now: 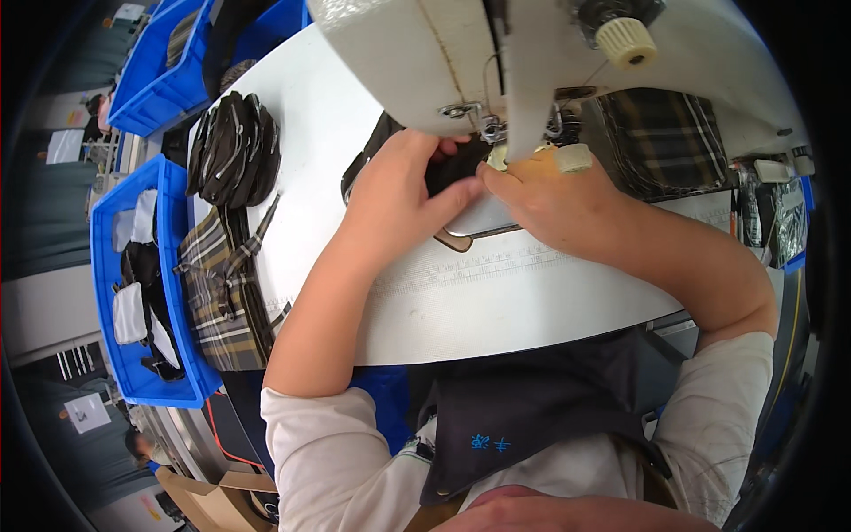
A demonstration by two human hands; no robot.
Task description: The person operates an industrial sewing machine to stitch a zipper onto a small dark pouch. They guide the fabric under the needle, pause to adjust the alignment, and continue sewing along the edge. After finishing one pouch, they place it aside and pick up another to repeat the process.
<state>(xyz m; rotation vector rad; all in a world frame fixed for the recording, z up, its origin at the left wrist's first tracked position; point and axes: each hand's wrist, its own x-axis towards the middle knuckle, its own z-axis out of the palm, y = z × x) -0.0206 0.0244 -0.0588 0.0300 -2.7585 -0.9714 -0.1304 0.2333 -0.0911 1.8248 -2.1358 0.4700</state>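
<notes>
A white sewing machine (399, 53) stands over the work, its presser foot (493, 130) close to my fingertips. Under my hands lies a piece of dark fabric (458, 167), partly covered by them. My left hand (403, 191) is curled over this cloth left of the needle area, its thumb reaching across toward the other hand. Just right of the foot, my right hand (563, 202) pinches at the cloth's edge with thumb and finger. A pale yellowish band (573, 158) shows at that hand's fingers. The needle tip and the seam cannot be made out.
On the white table (408, 324), a bundle of dark pieces (235, 151) and plaid fabric (222, 293) lie left; folded plaid cloth (665, 142) lies right. Blue bins (102, 266) stand beyond the left edge. A printed ruler strip (479, 270) runs along the front.
</notes>
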